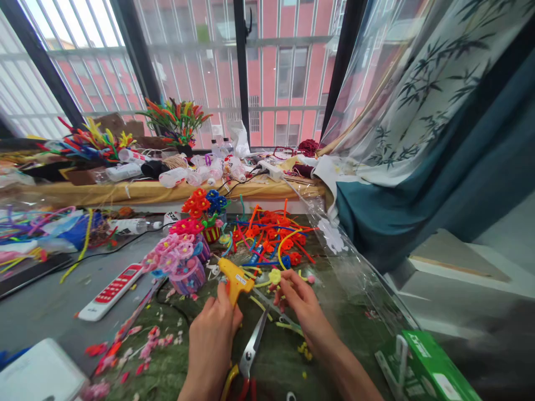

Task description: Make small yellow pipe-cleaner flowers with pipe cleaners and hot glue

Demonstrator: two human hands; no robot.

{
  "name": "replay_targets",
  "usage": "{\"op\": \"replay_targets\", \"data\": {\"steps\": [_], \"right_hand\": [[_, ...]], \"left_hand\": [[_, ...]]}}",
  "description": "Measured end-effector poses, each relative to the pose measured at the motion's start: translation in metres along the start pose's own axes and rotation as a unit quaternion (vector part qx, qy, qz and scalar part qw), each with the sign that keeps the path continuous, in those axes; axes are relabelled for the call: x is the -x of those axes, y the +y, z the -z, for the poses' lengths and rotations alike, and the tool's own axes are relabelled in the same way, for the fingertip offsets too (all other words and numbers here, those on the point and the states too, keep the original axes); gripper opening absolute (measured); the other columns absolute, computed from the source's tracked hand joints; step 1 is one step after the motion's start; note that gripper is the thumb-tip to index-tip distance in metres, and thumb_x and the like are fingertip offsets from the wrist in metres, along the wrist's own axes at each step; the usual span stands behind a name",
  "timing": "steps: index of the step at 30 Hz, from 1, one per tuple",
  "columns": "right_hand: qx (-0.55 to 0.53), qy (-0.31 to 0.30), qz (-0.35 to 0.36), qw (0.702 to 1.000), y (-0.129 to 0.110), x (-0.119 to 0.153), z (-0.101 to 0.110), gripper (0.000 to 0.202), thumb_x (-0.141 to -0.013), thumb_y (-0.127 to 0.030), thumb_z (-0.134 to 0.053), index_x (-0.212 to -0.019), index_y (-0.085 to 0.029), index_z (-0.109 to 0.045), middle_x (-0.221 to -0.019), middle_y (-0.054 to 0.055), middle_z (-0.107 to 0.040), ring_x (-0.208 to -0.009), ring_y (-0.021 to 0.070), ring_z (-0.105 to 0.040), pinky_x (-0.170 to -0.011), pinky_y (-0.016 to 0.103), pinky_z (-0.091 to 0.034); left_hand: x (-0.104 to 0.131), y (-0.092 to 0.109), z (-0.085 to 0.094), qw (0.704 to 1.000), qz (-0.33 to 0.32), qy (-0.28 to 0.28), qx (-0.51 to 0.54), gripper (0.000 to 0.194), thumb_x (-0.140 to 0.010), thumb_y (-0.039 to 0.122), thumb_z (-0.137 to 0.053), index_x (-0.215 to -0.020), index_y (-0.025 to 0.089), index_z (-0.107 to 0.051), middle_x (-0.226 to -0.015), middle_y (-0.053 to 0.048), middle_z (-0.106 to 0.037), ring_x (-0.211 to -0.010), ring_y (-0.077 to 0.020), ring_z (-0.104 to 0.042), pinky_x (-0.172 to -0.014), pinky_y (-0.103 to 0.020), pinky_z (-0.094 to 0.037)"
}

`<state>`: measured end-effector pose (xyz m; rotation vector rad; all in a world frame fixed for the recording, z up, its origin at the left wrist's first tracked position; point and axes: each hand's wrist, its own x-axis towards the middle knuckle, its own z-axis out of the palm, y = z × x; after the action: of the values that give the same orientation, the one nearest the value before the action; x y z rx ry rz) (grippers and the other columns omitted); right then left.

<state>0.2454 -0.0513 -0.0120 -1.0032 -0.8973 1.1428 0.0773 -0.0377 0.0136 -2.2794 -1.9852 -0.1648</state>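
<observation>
My left hand [215, 323] is wrapped round the handle of a yellow hot glue gun [235, 281], whose nozzle points up and left. Between the fingertips of my right hand [298, 301] is a small pale yellow pipe-cleaner flower [275, 276], just right of the glue gun. Under and between the hands lie open scissors [253, 345] with yellow and red handles. Pale yellow pipe-cleaner pieces [289, 328] rest near the blades. Pots of pink pipe-cleaner flowers [178, 253] stand left of the glue gun.
Beyond the hands is a pile of orange-red pipe-cleaner flowers [267, 231]. A white power strip or remote-shaped thing with red keys [112, 292] lies left. A green box [430, 362] stands at lower right. Plastic bottles [175, 177] crowd the windowsill. Pink scraps [148, 348] litter the near left.
</observation>
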Motion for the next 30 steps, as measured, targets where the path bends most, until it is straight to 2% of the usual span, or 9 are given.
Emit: {"op": "replay_targets", "data": {"steps": [5, 8, 11, 13, 18, 21, 24, 27, 30], "right_hand": [[0.033, -0.007, 0.019, 0.999, 0.001, 0.001, 0.000, 0.041, -0.079, -0.060, -0.068, -0.079, -0.019, -0.061, -0.072, 0.001, -0.064, -0.063, 0.0145, -0.057, -0.057, 0.024, -0.043], [0.106, -0.020, 0.043, 0.993, -0.003, 0.005, -0.004, 0.038, -0.086, -0.055, -0.062, -0.076, -0.019, -0.062, -0.071, 0.002, -0.065, -0.068, 0.0174, -0.061, -0.064, 0.027, -0.045], [0.160, 0.005, 0.062, 0.985, -0.005, 0.008, -0.007, 0.037, -0.089, -0.052, -0.059, -0.076, -0.018, -0.062, -0.072, 0.004, -0.066, -0.070, 0.0188, -0.063, -0.067, 0.029, -0.046], [0.133, 0.040, 0.067, 0.988, -0.007, 0.007, -0.004, 0.036, -0.088, -0.052, -0.061, -0.079, -0.018, -0.064, -0.071, 0.003, -0.066, -0.066, 0.0171, -0.061, -0.064, 0.028, -0.046], [-0.030, 0.141, 0.076, 0.987, -0.015, -0.001, 0.014, 0.034, -0.080, -0.052, -0.072, -0.082, -0.019, -0.062, -0.070, -0.001, -0.067, -0.055, 0.0109, -0.055, -0.052, 0.022, -0.041], [-0.101, 0.154, 0.052, 0.981, -0.019, -0.004, 0.021, 0.037, -0.075, -0.052, -0.077, -0.083, -0.021, -0.058, -0.071, -0.001, -0.069, -0.055, 0.0111, -0.057, -0.051, 0.021, -0.040], [-0.134, 0.108, 0.020, 0.985, -0.014, -0.003, 0.017, 0.037, -0.075, -0.051, -0.078, -0.081, -0.022, -0.055, -0.072, 0.000, -0.070, -0.056, 0.0120, -0.060, -0.052, 0.022, -0.040], [-0.153, 0.037, -0.013, 0.988, -0.004, -0.001, 0.007, 0.039, -0.074, -0.052, -0.078, -0.078, -0.022, -0.053, -0.073, 0.001, -0.069, -0.055, 0.0126, -0.059, -0.051, 0.022, -0.038], [-0.158, 0.006, -0.032, 0.987, 0.002, 0.000, -0.003, 0.044, -0.068, -0.052, -0.081, -0.074, -0.021, -0.052, -0.066, -0.001, -0.062, -0.052, 0.0110, -0.052, -0.049, 0.021, -0.033]], "left_hand": [[0.000, -0.006, -0.003, 0.999, 0.017, 0.036, 0.016, 0.033, -0.097, 0.024, -0.046, -0.124, 0.007, -0.052, -0.085, -0.009, -0.071, -0.081, -0.0241, -0.073, -0.066, -0.028, -0.053], [0.000, -0.009, -0.004, 0.999, 0.009, 0.047, 0.018, 0.033, -0.096, 0.024, -0.047, -0.123, 0.007, -0.052, -0.086, -0.010, -0.072, -0.082, -0.0249, -0.074, -0.066, -0.028, -0.053], [0.000, -0.010, -0.008, 0.998, -0.004, 0.060, 0.028, 0.030, -0.095, 0.023, -0.047, -0.120, 0.010, -0.054, -0.086, -0.009, -0.072, -0.080, -0.0247, -0.074, -0.065, -0.029, -0.053], [0.000, -0.011, -0.012, 0.996, -0.013, 0.078, 0.040, 0.030, -0.094, 0.024, -0.049, -0.121, 0.011, -0.054, -0.090, -0.009, -0.074, -0.080, -0.0243, -0.074, -0.065, -0.029, -0.053], [-0.001, -0.017, -0.021, 0.981, -0.063, 0.153, 0.102, 0.034, -0.090, 0.024, -0.052, -0.122, 0.013, -0.053, -0.097, -0.010, -0.076, -0.080, -0.0223, -0.075, -0.064, -0.027, -0.054], [0.002, -0.021, -0.021, 0.958, -0.109, 0.201, 0.174, 0.034, -0.090, 0.028, -0.052, -0.122, 0.014, -0.053, -0.095, -0.008, -0.076, -0.077, -0.0204, -0.074, -0.066, -0.025, -0.054], [0.012, -0.018, -0.016, 0.924, -0.120, 0.219, 0.288, 0.037, -0.087, 0.029, -0.053, -0.122, 0.018, -0.055, -0.086, -0.003, -0.077, -0.068, -0.0176, -0.073, -0.064, -0.023, -0.054], [0.026, -0.011, -0.009, 0.878, -0.048, 0.238, 0.412, 0.038, -0.083, 0.031, -0.054, -0.119, 0.021, -0.059, -0.081, 0.000, -0.076, -0.065, -0.0174, -0.071, -0.060, -0.023, -0.053], [0.039, -0.008, -0.001, 0.815, 0.019, 0.236, 0.529, 0.039, -0.078, 0.039, -0.059, -0.112, 0.020, -0.061, -0.070, 0.001, -0.072, -0.059, -0.0178, -0.067, -0.061, -0.026, -0.052]]}}
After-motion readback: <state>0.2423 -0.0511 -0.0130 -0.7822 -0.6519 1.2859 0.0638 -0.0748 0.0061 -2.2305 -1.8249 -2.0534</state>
